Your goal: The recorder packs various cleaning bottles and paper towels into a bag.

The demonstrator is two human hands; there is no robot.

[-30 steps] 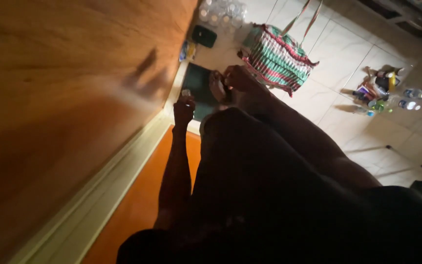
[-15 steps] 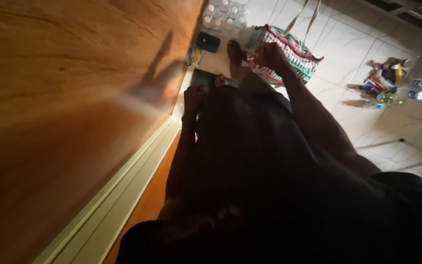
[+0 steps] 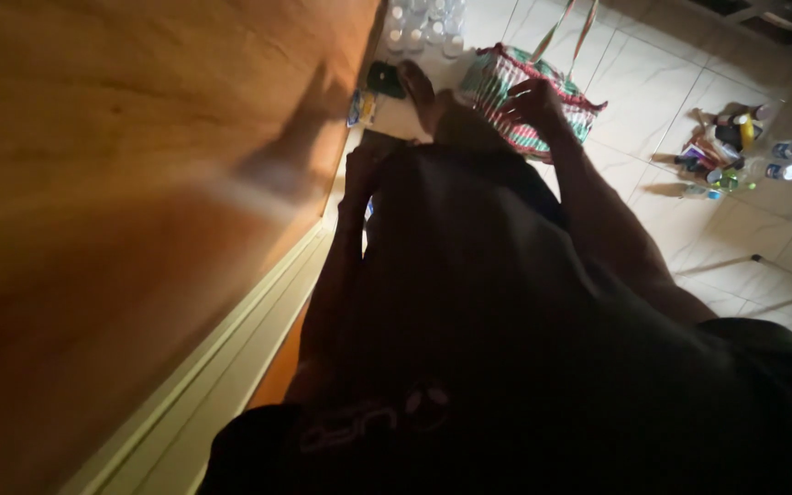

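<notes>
Green, red, white striped bag (image 3: 529,101)

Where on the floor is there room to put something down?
Bare tiles lie between the striped bag and the heap of small bottles, with more below that heap. By the wooden wall it is crowded: water bottles, a dark pouch, a foot.

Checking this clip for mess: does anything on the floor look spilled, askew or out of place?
Yes. A cluster of small bottles and containers lies scattered on the tiled floor at the right, several on their sides. No liquid shows around them. The striped bag by the right hand sits upright.
</notes>
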